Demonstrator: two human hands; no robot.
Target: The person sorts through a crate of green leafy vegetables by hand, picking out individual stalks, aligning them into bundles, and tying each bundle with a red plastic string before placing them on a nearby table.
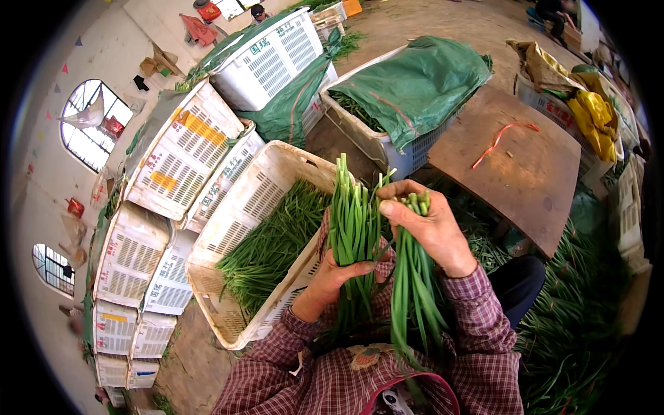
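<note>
My left hand (pixel 337 277) is closed around an upright bunch of green leafy stalks (pixel 353 223), probably garlic chives, with the pale cut ends pointing up. Just to its right, my right hand (pixel 433 223) grips a second bunch (pixel 412 280) near its cut ends, and the long leaves hang down over my lap. The fingers of that hand reach toward a few stalk tips at the edge of the left bunch. Left of my hands, a white plastic crate (pixel 223 244) holds a loose heap of the same greens (pixel 280 238).
A brown board (pixel 511 161) bears a red tie strip (pixel 500 142). Behind stands a crate under a green sheet (pixel 415 83). Stacked white crates (pixel 181 150) line the left. Loose greens (pixel 565 311) cover the ground at right. Other people (pixel 552 15) are farther off.
</note>
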